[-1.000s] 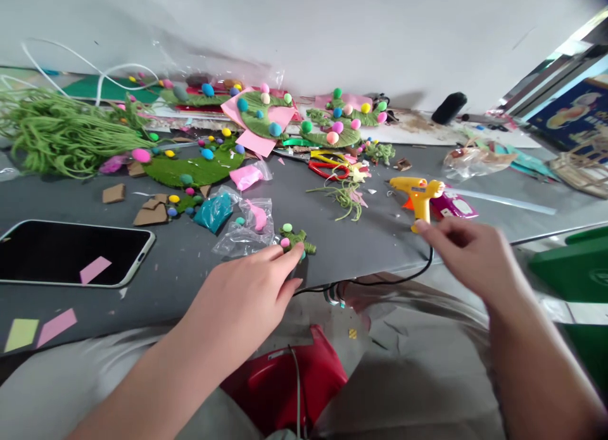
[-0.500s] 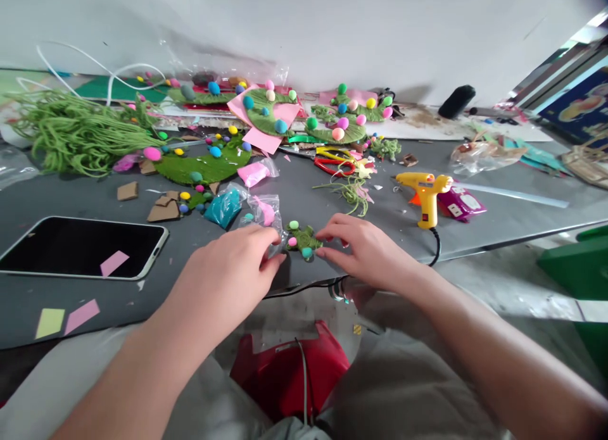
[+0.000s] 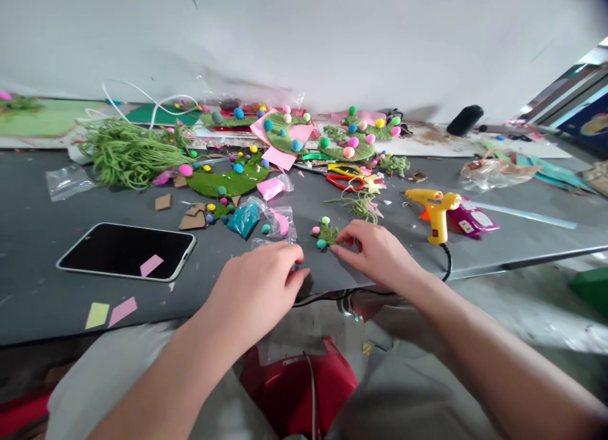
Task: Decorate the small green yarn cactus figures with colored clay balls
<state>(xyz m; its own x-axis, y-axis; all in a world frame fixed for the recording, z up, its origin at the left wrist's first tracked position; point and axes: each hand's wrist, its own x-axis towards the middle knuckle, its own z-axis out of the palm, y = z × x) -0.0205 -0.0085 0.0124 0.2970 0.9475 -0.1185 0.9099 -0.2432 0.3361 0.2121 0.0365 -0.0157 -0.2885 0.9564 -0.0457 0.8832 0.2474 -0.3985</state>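
Note:
A small green yarn piece [image 3: 329, 235] lies on the grey table near its front edge, with a pink, a pale green and a teal ball on it. My right hand [image 3: 375, 250] pinches the right edge of this piece between thumb and forefinger. To its left, my left hand [image 3: 266, 278] hovers by the table edge, thumb and forefinger apart, with nothing visible between them. Just beyond the left hand are a clear bag with pink contents [image 3: 281, 223], a loose teal ball [image 3: 265, 228] and a teal packet [image 3: 244, 218].
A yellow glue gun [image 3: 434, 212] stands at right, its cord dropping over the edge. Red-handled pliers [image 3: 346, 182] lie further back. At left are a phone [image 3: 126, 251] and a heap of green yarn [image 3: 130, 152]. Leaf shapes with coloured balls [image 3: 228, 176] fill the back.
The green yarn piece has turned clockwise and shifted slightly away from the edge, with my right hand at it. My left hand has drawn back toward the edge. The view has swung left.

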